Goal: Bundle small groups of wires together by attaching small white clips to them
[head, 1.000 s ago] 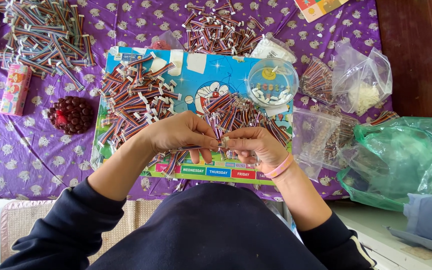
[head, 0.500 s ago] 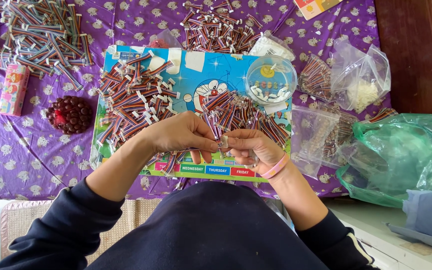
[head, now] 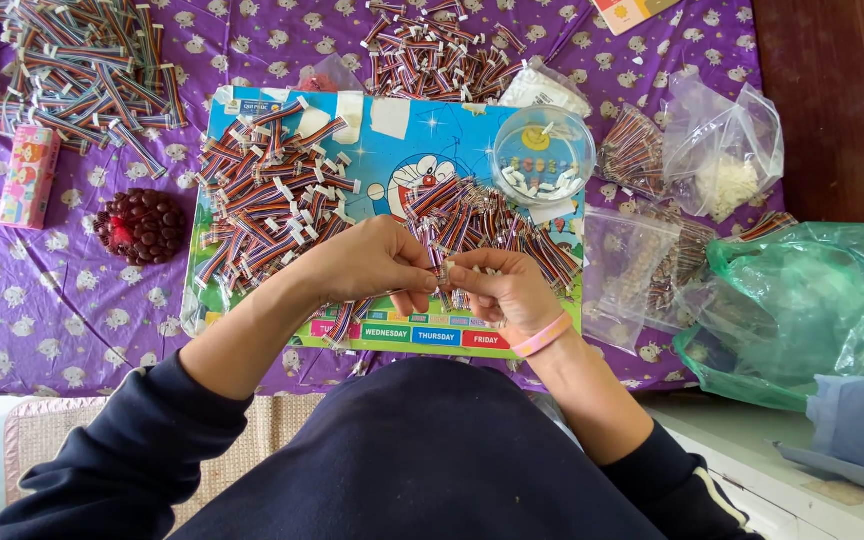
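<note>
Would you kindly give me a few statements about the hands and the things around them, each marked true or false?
1. Both hands meet over the blue board. True.
2. The left hand and right hand pinch a small wire piece together. True.
3. The round clear container lies left of the hands. False: it lies up and to the right.
4. The right wrist is bare. False: it wears a pink band.

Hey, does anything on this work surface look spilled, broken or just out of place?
Nothing looks spilled or broken. The ribbon cables lie in loose heaps on the cartoon board and purple cloth. The one odd item is a dark red beaded object lying alone left of the board. Both hands meet over a small piece.
</note>
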